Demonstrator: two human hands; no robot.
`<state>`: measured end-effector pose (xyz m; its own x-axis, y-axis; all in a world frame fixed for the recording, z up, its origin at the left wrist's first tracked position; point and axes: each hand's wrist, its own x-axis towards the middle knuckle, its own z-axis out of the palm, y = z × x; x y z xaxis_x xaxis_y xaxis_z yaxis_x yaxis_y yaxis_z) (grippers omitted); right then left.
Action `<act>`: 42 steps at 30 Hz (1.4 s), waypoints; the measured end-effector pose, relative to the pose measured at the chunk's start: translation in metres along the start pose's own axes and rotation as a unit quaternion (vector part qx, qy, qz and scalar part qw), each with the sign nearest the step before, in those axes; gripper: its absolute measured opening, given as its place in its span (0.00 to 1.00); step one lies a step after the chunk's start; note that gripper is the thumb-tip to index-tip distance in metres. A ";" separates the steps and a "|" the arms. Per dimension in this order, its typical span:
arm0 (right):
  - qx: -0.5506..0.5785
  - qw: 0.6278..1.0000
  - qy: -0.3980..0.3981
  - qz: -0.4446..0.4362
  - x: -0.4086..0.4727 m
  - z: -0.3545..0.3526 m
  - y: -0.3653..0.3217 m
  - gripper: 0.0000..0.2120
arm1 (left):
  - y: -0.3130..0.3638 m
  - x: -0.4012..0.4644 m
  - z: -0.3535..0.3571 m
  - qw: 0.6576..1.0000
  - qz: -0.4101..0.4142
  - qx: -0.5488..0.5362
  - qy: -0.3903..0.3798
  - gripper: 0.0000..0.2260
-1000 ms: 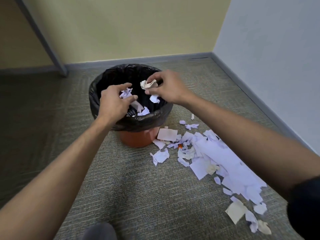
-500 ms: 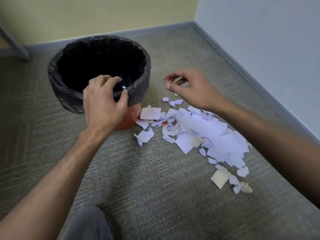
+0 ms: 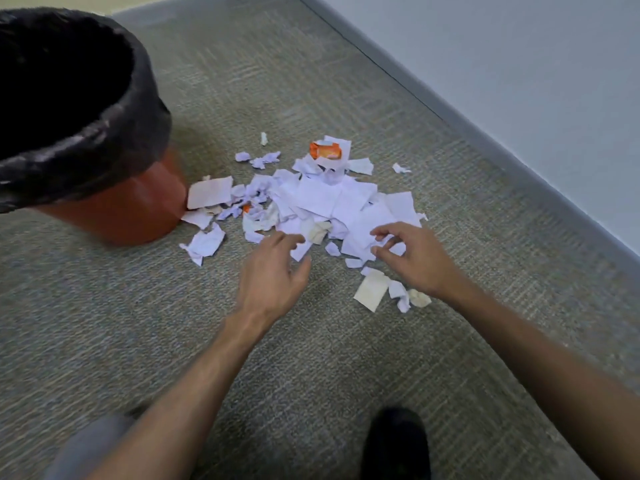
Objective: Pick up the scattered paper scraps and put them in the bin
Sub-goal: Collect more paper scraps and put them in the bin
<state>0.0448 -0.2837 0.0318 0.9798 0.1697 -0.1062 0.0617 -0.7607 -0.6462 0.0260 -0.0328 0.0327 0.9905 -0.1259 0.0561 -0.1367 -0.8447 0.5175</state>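
Because the bin (image 3: 114, 206), an orange tub lined with a black bag, stands at the far left with its base touching only the nearest scraps, every handful has to travel sideways over bare carpet (image 3: 138, 323), and loose bits could flutter down on the way. Just right of the bin, a cream rectangle (image 3: 209, 192) and a few small torn pieces (image 3: 206, 242) lie flat against the pile's edge; thin and pressed to the carpet, they would likely slip under fingertips rather than lift. Further right, the left hand (image 3: 273, 268) hovers over the near edge of the paper scraps (image 3: 332, 199), fingers spread and loosely bent, holding nothing. A scoop from this side might push sheets away instead of gathering them. Beyond it an orange wrapper (image 3: 325, 150) sits atop the heap. The right hand (image 3: 412, 258), thumb and forefinger parted in a wide pinch, also empty, reaches at the large white sheets; a narrow pinch risks taking one sheet only. Stray bits (image 3: 401, 296) under that wrist could be overlooked.
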 end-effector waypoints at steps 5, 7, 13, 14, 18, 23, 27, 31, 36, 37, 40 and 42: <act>-0.106 0.989 -0.021 0.100 -0.028 0.013 0.057 0.22 | 0.013 -0.002 0.055 0.993 0.010 -0.006 -0.116 0.19; -0.150 0.980 -0.044 0.127 -0.033 0.019 0.074 0.25 | 0.020 0.001 0.071 0.989 0.019 -0.013 -0.148 0.19; -0.216 0.958 -0.073 0.175 -0.045 0.037 0.092 0.33 | 0.036 0.022 0.113 0.972 0.094 0.006 -0.216 0.23; -0.214 0.960 -0.061 0.172 -0.045 0.041 0.092 0.32 | 0.038 0.025 0.119 0.971 0.099 0.013 -0.219 0.24; -0.210 0.969 -0.014 0.132 -0.042 0.057 0.097 0.23 | 0.047 0.035 0.143 0.955 0.129 0.058 -0.259 0.27; -0.184 0.976 0.034 0.108 -0.046 0.066 0.098 0.15 | 0.047 0.035 0.159 0.949 0.128 0.091 -0.275 0.27; -0.086 0.988 0.068 0.107 -0.053 0.065 0.103 0.10 | 0.045 0.038 0.160 0.958 0.087 0.053 -0.266 0.19; -0.011 0.983 0.135 0.125 -0.050 0.053 0.106 0.09 | 0.045 0.036 0.155 0.967 0.061 0.011 -0.248 0.12; 0.004 0.982 0.099 0.158 -0.020 0.048 0.101 0.10 | 0.032 0.041 0.148 0.976 0.020 -0.034 -0.215 0.11; -0.001 0.983 0.087 0.162 -0.018 0.050 0.103 0.10 | 0.032 0.041 0.147 0.976 0.018 -0.042 -0.213 0.11; -0.013 0.982 0.072 0.175 -0.013 0.052 0.109 0.08 | 0.034 0.041 0.145 0.976 0.019 -0.053 -0.212 0.13; -0.006 0.980 0.069 0.187 -0.009 0.054 0.107 0.09 | 0.031 0.042 0.141 0.977 0.015 -0.057 -0.207 0.13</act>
<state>0.0325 -0.3331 -0.0771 0.9505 -0.2086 -0.2303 -0.3057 -0.7608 -0.5725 0.0608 -0.1376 -0.0698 0.8907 -0.3690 -0.2655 -0.1393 -0.7775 0.6133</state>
